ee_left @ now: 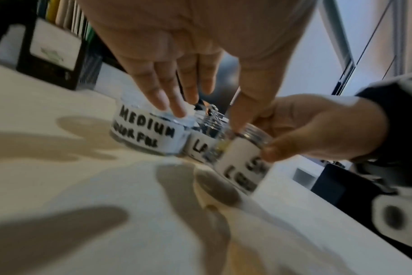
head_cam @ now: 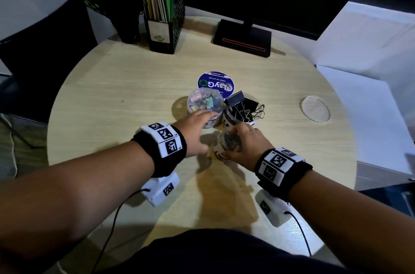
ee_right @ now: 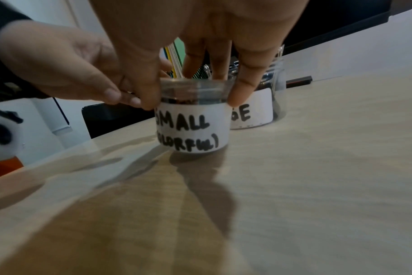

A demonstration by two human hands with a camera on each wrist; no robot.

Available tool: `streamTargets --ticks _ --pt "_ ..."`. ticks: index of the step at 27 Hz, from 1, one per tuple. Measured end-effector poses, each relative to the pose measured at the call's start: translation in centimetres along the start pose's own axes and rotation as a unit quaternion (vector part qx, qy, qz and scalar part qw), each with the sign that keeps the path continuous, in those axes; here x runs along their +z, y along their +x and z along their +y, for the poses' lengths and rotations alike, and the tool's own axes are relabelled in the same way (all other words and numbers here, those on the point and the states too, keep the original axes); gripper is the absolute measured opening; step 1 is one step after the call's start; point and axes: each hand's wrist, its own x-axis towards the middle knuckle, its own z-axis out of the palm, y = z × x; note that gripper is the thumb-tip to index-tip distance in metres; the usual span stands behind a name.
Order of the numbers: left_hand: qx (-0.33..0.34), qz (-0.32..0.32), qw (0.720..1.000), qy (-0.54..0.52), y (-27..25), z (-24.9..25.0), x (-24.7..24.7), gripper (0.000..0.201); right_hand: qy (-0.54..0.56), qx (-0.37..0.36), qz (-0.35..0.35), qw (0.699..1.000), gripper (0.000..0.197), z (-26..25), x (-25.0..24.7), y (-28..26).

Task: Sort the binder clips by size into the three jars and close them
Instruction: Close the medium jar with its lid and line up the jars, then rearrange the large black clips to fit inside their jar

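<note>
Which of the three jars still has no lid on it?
The LARGE-labelled jar: black binder clips stick out of its open mouth. The MEDIUM jar is capped, and the SMALL jar has its lid under the right hand.

small jar (head_cam: 226,145) contents hidden, labels blurred

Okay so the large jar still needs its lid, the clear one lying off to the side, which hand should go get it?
Right, probably. The clear lid lies on the right hand's side, though it grips the small jar.
</note>
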Motion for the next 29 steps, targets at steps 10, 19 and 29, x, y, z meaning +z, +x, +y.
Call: streamTargets --ticks 10,19,29 --pt "0.018 0.012 0.998 0.06 -1.1 -1.8 1.3 0.068 -0.084 -0.101 0.038 0.991 0.044 -0.7 -0.1 0.3" --pt "-0.096 0.095 0.991 0.018 -2.4 -6.7 -1.1 0.064 -0.155 -0.014 -0.035 0.987 0.066 2.0 -1.0 1.8" --pt "-0.15 0.132 0.976 0.088 2.2 -9.8 -3.6 0.049 -0.132 -0.015 -0.007 0.991 0.065 2.2 -0.5 1.8"
